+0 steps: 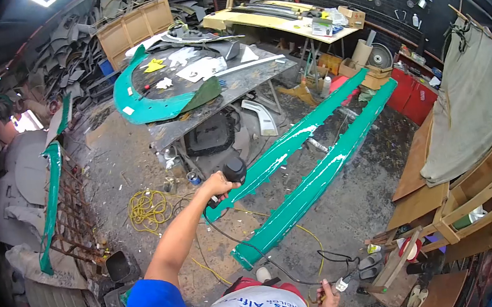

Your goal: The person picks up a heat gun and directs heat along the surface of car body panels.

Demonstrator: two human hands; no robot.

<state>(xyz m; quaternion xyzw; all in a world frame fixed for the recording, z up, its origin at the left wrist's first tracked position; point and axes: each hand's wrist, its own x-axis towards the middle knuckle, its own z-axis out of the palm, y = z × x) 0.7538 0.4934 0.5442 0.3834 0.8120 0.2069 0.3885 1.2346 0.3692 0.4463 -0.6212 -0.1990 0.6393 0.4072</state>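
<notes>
My left hand is closed round the grip of a corded black power tool, which looks like a sander. The tool is over the near end of a long green panel. Its black cord curves down to the right, towards my right hand. At the bottom edge that hand is closed on cord beside a white plug or socket; I cannot tell which. A second long green panel lies alongside the first, both with white streaks. Supports show between them.
A dark worktable holds a curved green part. A coiled yellow cord lies on the floor left of the panels. Another green strip stands over a rusty rack. Wooden frames and slippers are at the right.
</notes>
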